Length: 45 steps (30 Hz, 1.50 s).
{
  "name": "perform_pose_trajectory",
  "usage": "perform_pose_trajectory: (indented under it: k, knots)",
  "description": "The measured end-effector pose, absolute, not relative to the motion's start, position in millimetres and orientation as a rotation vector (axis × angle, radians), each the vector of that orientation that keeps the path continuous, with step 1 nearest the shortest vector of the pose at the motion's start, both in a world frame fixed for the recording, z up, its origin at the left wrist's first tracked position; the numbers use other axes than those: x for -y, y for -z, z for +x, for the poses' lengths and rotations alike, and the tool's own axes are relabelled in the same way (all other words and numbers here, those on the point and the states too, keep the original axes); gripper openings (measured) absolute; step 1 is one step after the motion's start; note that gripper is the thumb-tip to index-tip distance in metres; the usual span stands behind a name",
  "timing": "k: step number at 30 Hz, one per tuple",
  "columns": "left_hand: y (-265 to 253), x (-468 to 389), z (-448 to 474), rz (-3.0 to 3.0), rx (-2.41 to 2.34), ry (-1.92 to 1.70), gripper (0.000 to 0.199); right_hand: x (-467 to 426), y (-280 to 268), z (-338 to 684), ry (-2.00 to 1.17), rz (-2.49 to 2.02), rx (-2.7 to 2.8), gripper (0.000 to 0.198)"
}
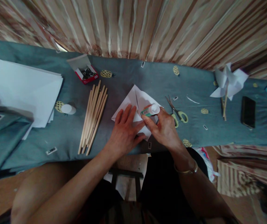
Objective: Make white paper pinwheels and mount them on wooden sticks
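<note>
A white square of paper [134,96], cut inward from its corners, lies on the cloth in front of me. My left hand [125,132] rests flat on it with the fingers spread, covering its lower left part. My right hand [164,126] is closed around a white and green glue stick [150,110], tilted low over the paper's right side. Whether the glue touches the paper, I cannot tell. Just right of that hand lie scissors [176,112] with light green handles, blades pointing away from me.
Left of the paper are several wooden sticks [92,118], a white cap [68,109], an open red box [86,73] of small metal pieces and a stack of white paper [26,93]. To the right are a paper pinwheel [228,79] and a phone [248,112]. Curtains [133,28] hang behind.
</note>
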State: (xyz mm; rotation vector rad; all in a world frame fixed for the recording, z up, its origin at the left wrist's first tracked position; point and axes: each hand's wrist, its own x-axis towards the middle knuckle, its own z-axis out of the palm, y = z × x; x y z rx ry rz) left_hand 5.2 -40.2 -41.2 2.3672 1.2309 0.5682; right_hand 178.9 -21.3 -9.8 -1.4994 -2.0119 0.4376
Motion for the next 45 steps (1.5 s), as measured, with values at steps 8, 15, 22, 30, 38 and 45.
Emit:
perform_pose_trajectory:
  k: [8,15,22,30,38,45]
  knots:
    - [40,40,5,2.385,-1.231,-0.542,0.051,21,10,180,-0.417,-1.52,2.035,0.023]
    - [38,40,5,2.408,-1.233,-0.519,0.051,18,9,179,-0.402,-1.521,2.022,0.023]
    - [41,40,5,2.372,-1.231,-0.574,0.045,17,5,179,-0.349,-1.544,1.914,0.022]
    - [43,40,2,2.364,-1.217,-0.59,0.062,0,4,184,-0.99,-1.338,1.039,0.021]
    - [24,28,-35,2.362,-1.398,-1.003,0.06,-4,10,177,-1.536,-1.179,0.665,0.037]
    - [10,18,-102,2.194,-1.842,-1.041,0.055,-4,12,169,-1.692,-1.146,0.638,0.034]
